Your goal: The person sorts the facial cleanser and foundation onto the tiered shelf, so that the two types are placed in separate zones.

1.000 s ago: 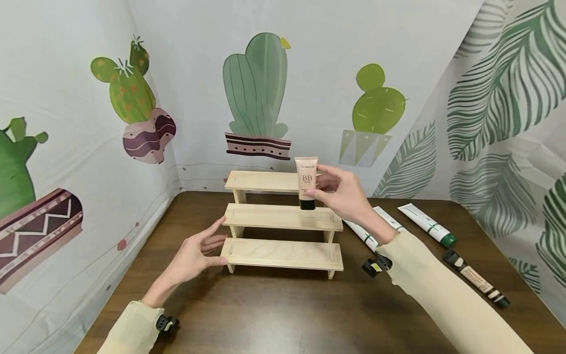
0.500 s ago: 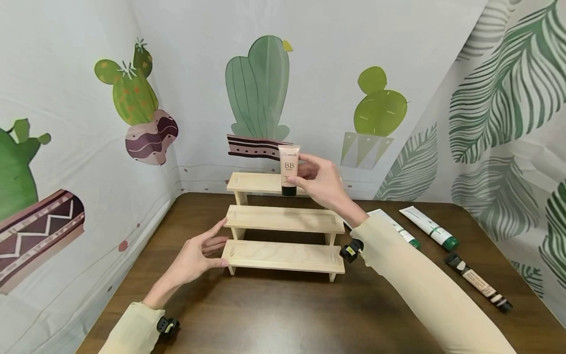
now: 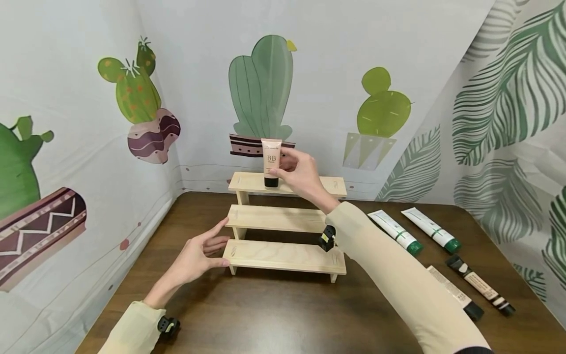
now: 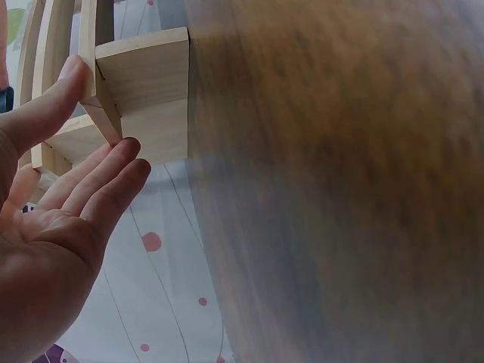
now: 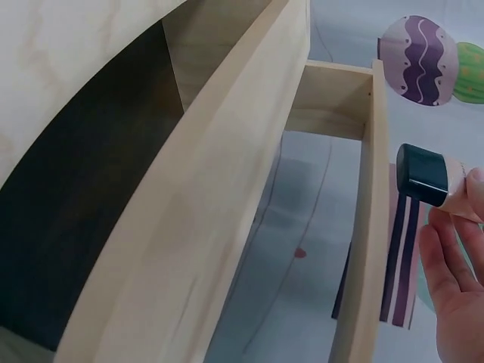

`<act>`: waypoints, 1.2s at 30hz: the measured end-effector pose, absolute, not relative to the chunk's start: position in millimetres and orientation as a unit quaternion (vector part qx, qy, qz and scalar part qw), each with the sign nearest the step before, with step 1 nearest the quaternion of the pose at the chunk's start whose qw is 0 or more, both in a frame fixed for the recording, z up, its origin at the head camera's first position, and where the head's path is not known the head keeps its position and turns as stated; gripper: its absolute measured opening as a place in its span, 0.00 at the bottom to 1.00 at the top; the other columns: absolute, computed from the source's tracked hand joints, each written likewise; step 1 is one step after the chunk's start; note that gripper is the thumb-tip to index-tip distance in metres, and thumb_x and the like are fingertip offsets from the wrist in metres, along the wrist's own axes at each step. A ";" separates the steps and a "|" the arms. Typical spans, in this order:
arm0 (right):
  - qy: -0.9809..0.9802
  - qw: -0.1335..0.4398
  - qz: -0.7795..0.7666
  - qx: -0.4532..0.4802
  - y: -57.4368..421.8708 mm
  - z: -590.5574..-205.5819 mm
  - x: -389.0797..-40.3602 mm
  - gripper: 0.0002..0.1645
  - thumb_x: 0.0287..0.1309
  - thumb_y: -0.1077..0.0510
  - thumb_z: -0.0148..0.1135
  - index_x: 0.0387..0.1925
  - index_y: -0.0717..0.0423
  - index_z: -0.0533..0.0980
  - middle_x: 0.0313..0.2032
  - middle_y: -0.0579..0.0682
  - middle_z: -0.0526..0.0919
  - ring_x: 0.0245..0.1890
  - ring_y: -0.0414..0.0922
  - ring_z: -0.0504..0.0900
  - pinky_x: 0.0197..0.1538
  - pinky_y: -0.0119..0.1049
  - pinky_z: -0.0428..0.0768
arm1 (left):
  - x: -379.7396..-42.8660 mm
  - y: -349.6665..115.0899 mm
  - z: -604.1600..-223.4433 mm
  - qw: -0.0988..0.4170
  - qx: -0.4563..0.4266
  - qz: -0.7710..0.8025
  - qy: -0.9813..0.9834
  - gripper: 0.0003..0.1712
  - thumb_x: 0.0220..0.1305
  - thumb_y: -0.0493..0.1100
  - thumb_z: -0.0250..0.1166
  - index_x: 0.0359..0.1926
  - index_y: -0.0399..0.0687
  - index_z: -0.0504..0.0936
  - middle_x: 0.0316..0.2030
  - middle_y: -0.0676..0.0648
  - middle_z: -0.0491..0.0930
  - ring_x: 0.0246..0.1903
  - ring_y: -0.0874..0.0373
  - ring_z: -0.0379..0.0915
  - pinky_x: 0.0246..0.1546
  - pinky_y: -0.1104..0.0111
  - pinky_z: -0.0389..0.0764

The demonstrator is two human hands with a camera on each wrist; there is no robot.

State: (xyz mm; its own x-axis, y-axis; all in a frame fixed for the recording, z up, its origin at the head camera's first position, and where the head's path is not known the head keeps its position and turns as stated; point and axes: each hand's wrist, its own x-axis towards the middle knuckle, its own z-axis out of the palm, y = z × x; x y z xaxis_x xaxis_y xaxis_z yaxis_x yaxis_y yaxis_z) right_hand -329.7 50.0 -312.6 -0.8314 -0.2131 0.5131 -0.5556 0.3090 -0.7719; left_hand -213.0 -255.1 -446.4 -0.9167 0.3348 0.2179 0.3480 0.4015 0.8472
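Note:
A three-tier wooden stand [image 3: 276, 255] is on the table. My right hand [image 3: 302, 174] pinches a pale pink BB cream tube [image 3: 271, 160] between thumb and fingers, upright with its black cap down, at the left half of the top tier. In the right wrist view the cap [image 5: 423, 175] is very near the tier's edge; whether it touches the wood I cannot tell. My left hand [image 3: 192, 258] rests against the stand's left end, thumb on the bottom tier and the other fingers extended along the side. The left wrist view shows these fingers [image 4: 106, 185] at the board's corner.
To the right lie two white tubes with green caps, a nearer one [image 3: 395, 231] and a farther one [image 3: 431, 228]. A black-and-beige tube [image 3: 479, 284] and a pale tube with a black cap [image 3: 455, 292] lie closer, the latter beside my right sleeve. A cactus-print cloth [image 3: 318, 73] hangs behind.
My right hand has carried the BB cream tube leftward and away from me, from above the right part of the stand to the top tier. The left hand stays at the stand's left end.

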 end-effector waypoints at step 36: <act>-0.785 0.190 0.522 0.274 -4.0 -322.8 -348.8 0.31 0.59 0.63 0.79 0.64 0.61 0.80 0.41 0.55 0.90 0.38 0.44 0.88 0.44 0.32 0.88 | -213.3 -256.1 -446.2 -0.001 -0.198 -0.513 -0.835 0.63 0.51 0.28 0.82 0.83 0.60 0.61 0.60 0.29 0.80 0.59 0.39 0.81 0.57 0.53 0.84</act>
State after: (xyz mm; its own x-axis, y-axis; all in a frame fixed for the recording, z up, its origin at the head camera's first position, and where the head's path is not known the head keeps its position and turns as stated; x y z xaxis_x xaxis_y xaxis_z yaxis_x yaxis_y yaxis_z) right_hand -348.8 -4.0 -322.8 -0.7774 -0.2328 0.5843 -0.6288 0.3049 -0.7153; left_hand -213.3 -256.1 -446.2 -0.9213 0.3327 0.2011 0.3300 0.3958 0.8570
